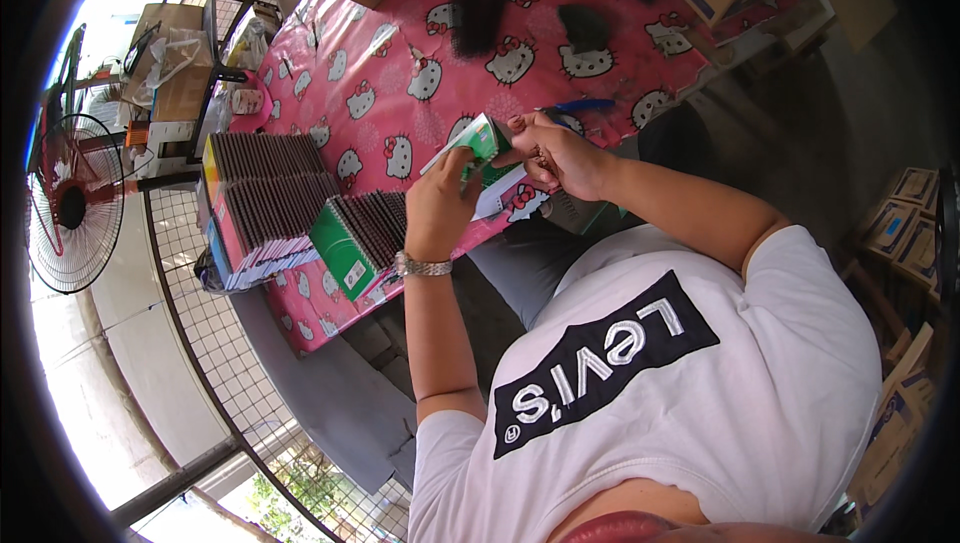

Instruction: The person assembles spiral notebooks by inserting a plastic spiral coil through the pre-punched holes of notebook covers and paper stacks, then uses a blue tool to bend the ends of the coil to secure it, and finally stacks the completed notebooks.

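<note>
Hands on a small green-and-white carton, above a pink patterned table.
Pink table [400,93] lies beyond both hands; packed carton rows [265,193] sit left of them. Left hand [440,205] and right hand [560,155] both grasp the green-and-white carton [480,143], held between them.

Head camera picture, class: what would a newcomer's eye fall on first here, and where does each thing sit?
First, the two hands at the middle: the left hand and right hand together hold a small green and white carton. Under them spreads a pink cat-print tablecloth. Left of the hands, rows of packed flat cartons stand on end, with black tufts farther up the table.
</note>
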